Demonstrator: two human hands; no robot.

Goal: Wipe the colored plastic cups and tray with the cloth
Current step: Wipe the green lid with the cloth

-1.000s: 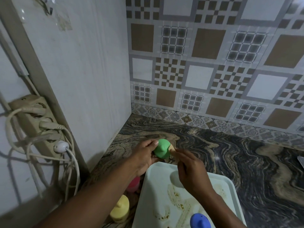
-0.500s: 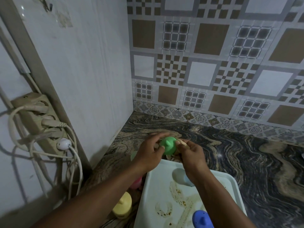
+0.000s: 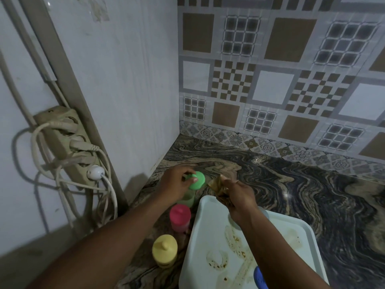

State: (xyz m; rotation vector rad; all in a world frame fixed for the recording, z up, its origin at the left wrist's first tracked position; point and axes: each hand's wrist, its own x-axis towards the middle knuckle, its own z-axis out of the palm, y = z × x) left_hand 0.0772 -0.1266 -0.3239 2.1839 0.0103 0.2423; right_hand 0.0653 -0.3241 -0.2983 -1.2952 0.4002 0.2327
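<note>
My left hand (image 3: 177, 182) grips a green plastic cup (image 3: 196, 181) by its top, low over the counter at the far end of a row of cups. Behind it in the row stand a pink cup (image 3: 180, 216) and a yellow cup (image 3: 164, 250), both left of the tray. My right hand (image 3: 237, 197) holds a crumpled brownish cloth (image 3: 217, 184) just right of the green cup, apart from it. The pale tray (image 3: 291, 228) lies below my right arm and shows brown smears. A blue cup (image 3: 259, 277) stands on the tray at the bottom edge.
The dark marbled counter (image 3: 312, 184) ends at a patterned tiled wall (image 3: 270, 80) behind and a white panel (image 3: 125, 80) on the left. A power strip (image 3: 68, 142) with several plugs and dangling cables hangs left of the panel.
The green cup has moved left and down toward the counter beside the pink cup. My right hand with the cloth has come away from it.
</note>
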